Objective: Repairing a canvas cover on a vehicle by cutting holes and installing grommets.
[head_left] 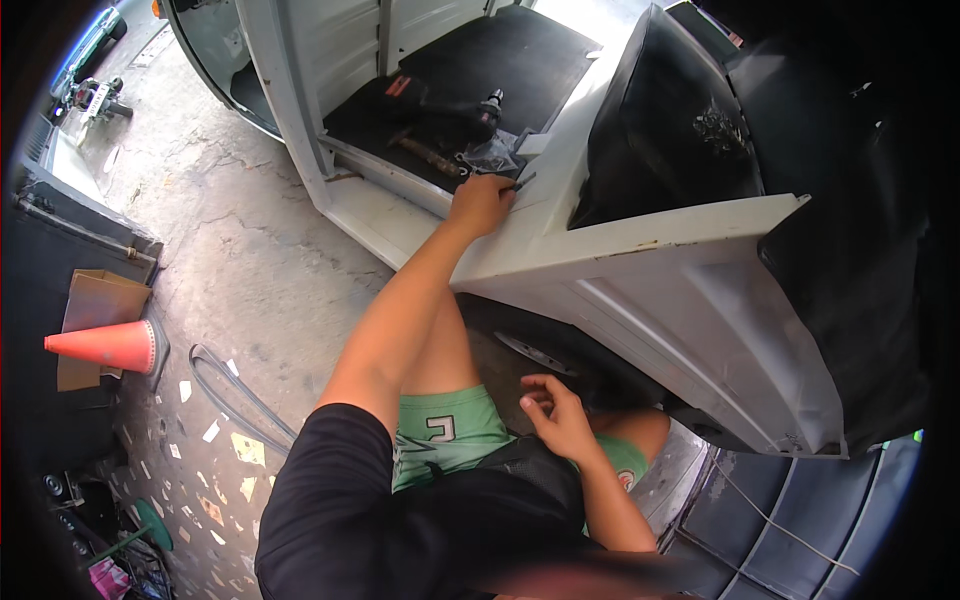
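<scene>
Concrete ground [270,250] is seen beside the white vehicle body [650,300]. A thin dark rod [526,182] is pinched by the left hand [483,205]; the right hand [558,415] is loosely curled.

"What is seen to your left?"
"An orange traffic cone [105,346] lies on its side, overlapping brown cardboard [110,292] from my angle, its tip aimed away from me."
"And farther off?"
"A motorcycle [86,98] stands near a car [88,48], across the concrete floor [265,230] ahead of me."
"Closer in?"
"A grey strip [193,366] lies looped beside scattered paper scraps [248,449], to my left."
</scene>
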A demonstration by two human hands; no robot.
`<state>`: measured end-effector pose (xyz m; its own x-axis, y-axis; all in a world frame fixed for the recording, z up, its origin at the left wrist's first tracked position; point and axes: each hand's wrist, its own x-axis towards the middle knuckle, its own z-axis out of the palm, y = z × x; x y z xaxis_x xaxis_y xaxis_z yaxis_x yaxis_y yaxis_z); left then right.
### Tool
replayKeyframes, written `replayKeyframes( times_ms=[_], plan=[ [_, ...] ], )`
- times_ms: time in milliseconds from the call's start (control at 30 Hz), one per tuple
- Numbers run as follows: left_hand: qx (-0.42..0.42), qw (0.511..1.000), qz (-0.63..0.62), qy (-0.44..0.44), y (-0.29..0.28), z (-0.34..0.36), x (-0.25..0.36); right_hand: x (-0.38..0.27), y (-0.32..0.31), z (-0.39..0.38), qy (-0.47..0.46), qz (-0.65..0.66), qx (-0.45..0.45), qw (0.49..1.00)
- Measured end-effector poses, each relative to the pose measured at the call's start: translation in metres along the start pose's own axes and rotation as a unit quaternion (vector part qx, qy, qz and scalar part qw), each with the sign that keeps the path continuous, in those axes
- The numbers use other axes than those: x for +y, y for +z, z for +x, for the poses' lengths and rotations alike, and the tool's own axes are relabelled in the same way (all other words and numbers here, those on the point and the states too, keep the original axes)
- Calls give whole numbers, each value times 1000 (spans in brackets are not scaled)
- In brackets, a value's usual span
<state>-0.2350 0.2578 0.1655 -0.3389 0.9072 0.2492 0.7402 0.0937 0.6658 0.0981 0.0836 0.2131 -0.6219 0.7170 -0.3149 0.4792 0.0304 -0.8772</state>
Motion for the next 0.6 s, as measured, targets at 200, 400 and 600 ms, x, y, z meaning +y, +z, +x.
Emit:
replayKeyframes(
  times_ms=[200,400,600],
  plan=[
    [133,982,113,-69,4,18,-53,26,-26,-39,60,-75,68,993],
    [133,972,195,-8,-17,59,-100,50,-29,-42,82,-76,33,993],
    [-78,956,262,-103,-24,89,-75,39,-36,-28,68,-84,41,993]
  ],
)
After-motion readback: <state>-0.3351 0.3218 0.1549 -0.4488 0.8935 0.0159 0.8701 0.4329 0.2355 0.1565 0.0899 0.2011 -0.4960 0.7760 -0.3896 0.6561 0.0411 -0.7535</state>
